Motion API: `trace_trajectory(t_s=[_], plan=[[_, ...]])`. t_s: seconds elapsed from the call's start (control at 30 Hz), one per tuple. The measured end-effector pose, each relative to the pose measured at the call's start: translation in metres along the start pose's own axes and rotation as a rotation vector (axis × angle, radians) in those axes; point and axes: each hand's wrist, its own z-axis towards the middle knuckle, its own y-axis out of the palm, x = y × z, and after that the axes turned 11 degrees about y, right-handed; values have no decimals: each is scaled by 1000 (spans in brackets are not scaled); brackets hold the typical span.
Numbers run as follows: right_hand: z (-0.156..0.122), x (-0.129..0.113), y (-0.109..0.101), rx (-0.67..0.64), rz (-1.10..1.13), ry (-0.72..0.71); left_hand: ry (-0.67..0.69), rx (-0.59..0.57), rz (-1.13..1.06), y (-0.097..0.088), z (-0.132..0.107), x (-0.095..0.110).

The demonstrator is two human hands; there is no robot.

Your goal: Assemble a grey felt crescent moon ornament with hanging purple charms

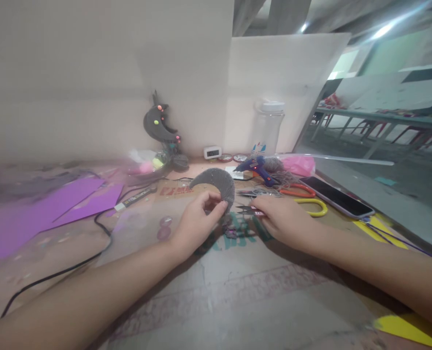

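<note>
A grey, yarn-covered crescent [221,181] stands over the middle of the table, its curve toward the upper right. My left hand [197,221] pinches its lower right part between thumb and fingertips. Just to the right, my right hand [287,221] is closed around small thread snips [245,210]. Their blades point left toward the crescent, a short gap away, and look slightly apart. Below the crescent lies a small dark tangle [230,231], perhaps yarn scraps. Behind my right hand are orange-handled scissors [299,190] and a yellow handle loop [320,207].
A blue glue gun [258,168] lies behind, near grey yarn [274,165] and a clear bottle [269,129]. A phone [336,197] rests at right. Purple sheets [29,218], a cutter knife [135,198] and a black cable [55,270] are at left. A dark decorated crescent [153,124] stands behind.
</note>
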Motion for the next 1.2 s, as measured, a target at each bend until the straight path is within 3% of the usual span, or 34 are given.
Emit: trace_trajectory(t_s=[0.23,0.47,0.6,0.73,0.87,0.97,1.1,1.2], plan=[[-1,6,4,18,68,-30,18,16,13,-1,0,-1],[3,-6,9,44,614,246,16,-19,21,1,-1,2],[16,-17,12,-32,851,314,28,-65,14,3,-1,6],[20,-23,17,-114,863,387,41,-136,5,3,-1,10],[17,-24,21,-118,938,339,45,-161,-9,4,-1,12],[14,-15,19,-20,861,252,18,-133,-1,4,-1,12],[10,6,12,232,526,95,-11,-70,-49,3,1,6],[7,15,9,273,313,-73,-30,-37,-79,2,2,1]])
